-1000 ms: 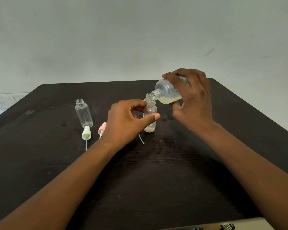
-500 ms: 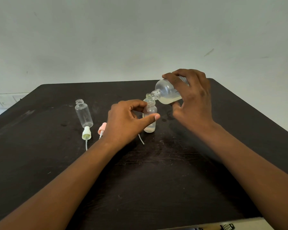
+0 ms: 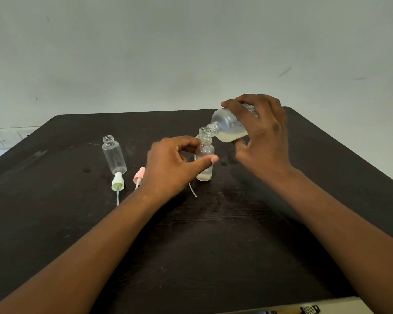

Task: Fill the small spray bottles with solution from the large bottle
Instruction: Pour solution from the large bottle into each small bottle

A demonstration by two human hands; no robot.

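Now the right hand (image 3: 262, 137) grips the tilted large bottle (image 3: 230, 128), neck over the small bottle (image 3: 204, 158), which the left hand (image 3: 170, 166) pinches upright between thumb and fingers (image 3: 191, 141).

Two small spray bottles, one (image 3: 114, 156) standing alone and one (image 3: 204, 157) held; one large bottle (image 3: 228, 128); two spray caps, one yellowish (image 3: 117, 182) and one pink (image 3: 138, 175); one loose tube (image 3: 192, 190); two hands, left (image 3: 175, 164) and right (image 3: 262, 132); one table (image 3: 213, 245).
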